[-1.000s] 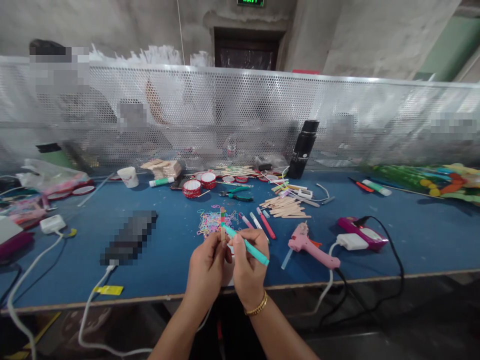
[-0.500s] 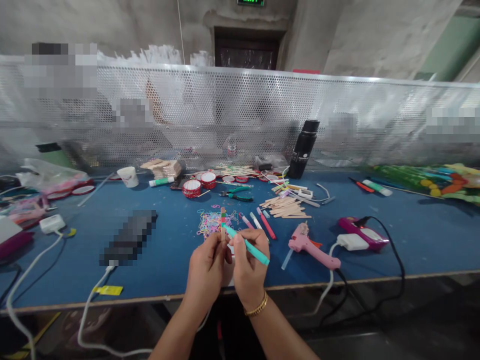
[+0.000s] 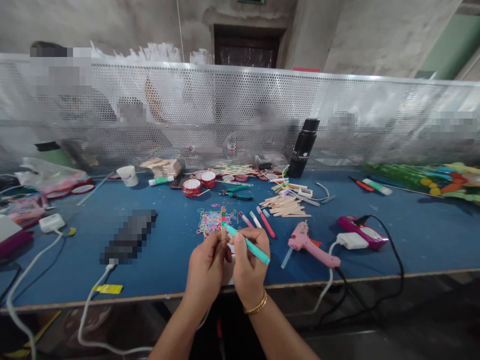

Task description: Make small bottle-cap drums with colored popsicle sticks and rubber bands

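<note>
Pinching a craft stick (image 3: 223, 220) upright in the left hand (image 3: 204, 267), above the middle of the table's (image 3: 168, 272) near edge; gripping a teal marker (image 3: 248, 245) pen-fashion in the right hand (image 3: 249, 270), tip against the stick; beyond, toward the table's middle, loose rubber bands (image 3: 210, 220) and spare markers (image 3: 262, 222); rightward, a pink glue gun (image 3: 311, 246). Risks, probably: skidding off so narrow a stick and inking fingers; twisting it under tip pressure, given so light a pinch.
</note>
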Demonstrator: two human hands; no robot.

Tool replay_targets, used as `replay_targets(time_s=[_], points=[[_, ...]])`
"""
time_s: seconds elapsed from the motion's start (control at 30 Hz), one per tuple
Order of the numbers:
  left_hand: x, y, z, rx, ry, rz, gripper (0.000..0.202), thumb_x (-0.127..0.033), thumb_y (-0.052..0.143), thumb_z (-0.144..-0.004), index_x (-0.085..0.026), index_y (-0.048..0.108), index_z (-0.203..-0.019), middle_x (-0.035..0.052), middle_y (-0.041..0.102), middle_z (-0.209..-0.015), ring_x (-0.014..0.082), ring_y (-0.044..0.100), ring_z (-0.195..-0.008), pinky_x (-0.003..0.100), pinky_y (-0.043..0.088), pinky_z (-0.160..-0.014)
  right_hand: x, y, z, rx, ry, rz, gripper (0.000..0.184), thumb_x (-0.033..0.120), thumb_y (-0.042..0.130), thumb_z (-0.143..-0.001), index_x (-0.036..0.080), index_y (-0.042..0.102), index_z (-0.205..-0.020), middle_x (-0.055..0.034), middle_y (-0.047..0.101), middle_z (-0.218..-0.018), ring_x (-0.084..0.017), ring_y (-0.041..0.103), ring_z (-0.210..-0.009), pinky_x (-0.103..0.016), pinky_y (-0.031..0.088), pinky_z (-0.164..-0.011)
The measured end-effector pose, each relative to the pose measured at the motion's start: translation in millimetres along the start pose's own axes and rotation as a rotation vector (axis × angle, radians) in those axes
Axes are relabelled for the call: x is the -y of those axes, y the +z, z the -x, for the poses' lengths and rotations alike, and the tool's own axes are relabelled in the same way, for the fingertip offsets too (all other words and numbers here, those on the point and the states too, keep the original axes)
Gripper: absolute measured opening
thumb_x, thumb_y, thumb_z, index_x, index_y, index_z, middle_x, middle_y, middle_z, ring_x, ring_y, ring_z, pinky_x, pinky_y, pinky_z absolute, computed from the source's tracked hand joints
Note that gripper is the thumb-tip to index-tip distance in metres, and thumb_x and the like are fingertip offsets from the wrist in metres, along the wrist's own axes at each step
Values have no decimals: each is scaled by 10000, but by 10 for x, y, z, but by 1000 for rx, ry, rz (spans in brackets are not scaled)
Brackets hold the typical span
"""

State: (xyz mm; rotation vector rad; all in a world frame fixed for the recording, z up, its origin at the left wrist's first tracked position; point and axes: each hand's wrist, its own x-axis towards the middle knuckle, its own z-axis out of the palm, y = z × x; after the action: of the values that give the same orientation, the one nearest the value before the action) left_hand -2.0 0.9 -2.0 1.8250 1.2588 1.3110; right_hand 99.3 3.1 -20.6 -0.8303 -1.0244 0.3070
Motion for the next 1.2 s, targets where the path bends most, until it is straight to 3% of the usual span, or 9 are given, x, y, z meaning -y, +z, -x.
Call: replay_targets(time_s=[1.2], points=[[33, 5, -4, 8, 4, 12, 250, -337, 518, -991, -209, 595, -790, -17, 631, -702, 151, 559, -661, 250, 404, -649, 30, 21, -12, -20, 12, -5, 161, 328, 589, -996, 208, 588, -889, 4, 632, -796, -141, 635, -679, -286, 552, -629]])
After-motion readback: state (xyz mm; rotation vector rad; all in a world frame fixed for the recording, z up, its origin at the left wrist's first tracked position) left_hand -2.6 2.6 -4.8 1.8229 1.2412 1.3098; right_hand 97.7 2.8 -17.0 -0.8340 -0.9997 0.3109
